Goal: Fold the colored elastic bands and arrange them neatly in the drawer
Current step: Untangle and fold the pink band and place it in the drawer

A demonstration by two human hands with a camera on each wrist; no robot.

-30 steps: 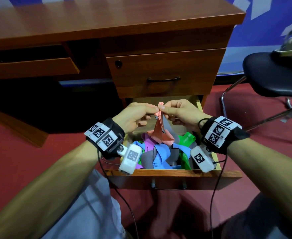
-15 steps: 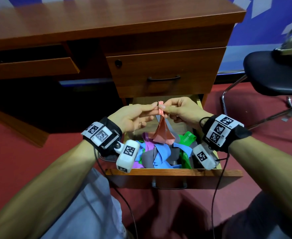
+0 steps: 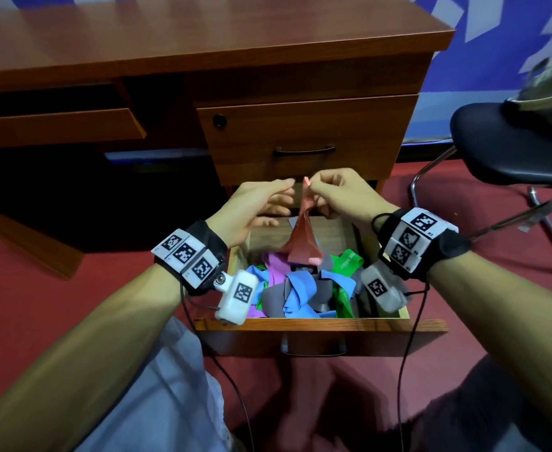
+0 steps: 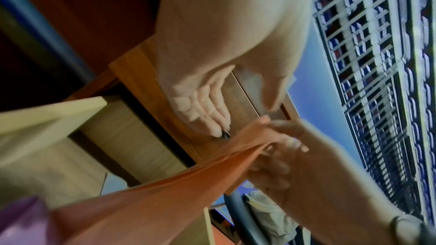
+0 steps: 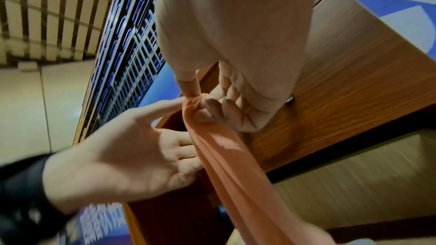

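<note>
An orange elastic band [image 3: 302, 243] hangs bunched over the open lower drawer [image 3: 320, 324]. My right hand [image 3: 313, 187] pinches its gathered top end, seen close up in the right wrist view as the band [image 5: 212, 137] trailing down from the fingertips [image 5: 191, 88]. My left hand [image 3: 284, 197] is just left of the band with straight, spread fingers, holding nothing; its open palm [image 5: 132, 146] faces the band. In the left wrist view the left fingers [image 4: 202, 107] are spread above the band [image 4: 165, 189]. A tangled pile of blue, grey, purple and green bands [image 3: 297, 288] fills the drawer's front.
A shut upper drawer [image 3: 304, 138] with a black handle sits right behind my hands, under the wooden desk top [image 3: 202, 37]. A black chair [image 3: 512, 148] stands at the right. The back part of the drawer floor [image 3: 268, 236] is bare.
My left hand has let go of the band's top end and opened. The right hand has lifted the orange band higher out of the pile.
</note>
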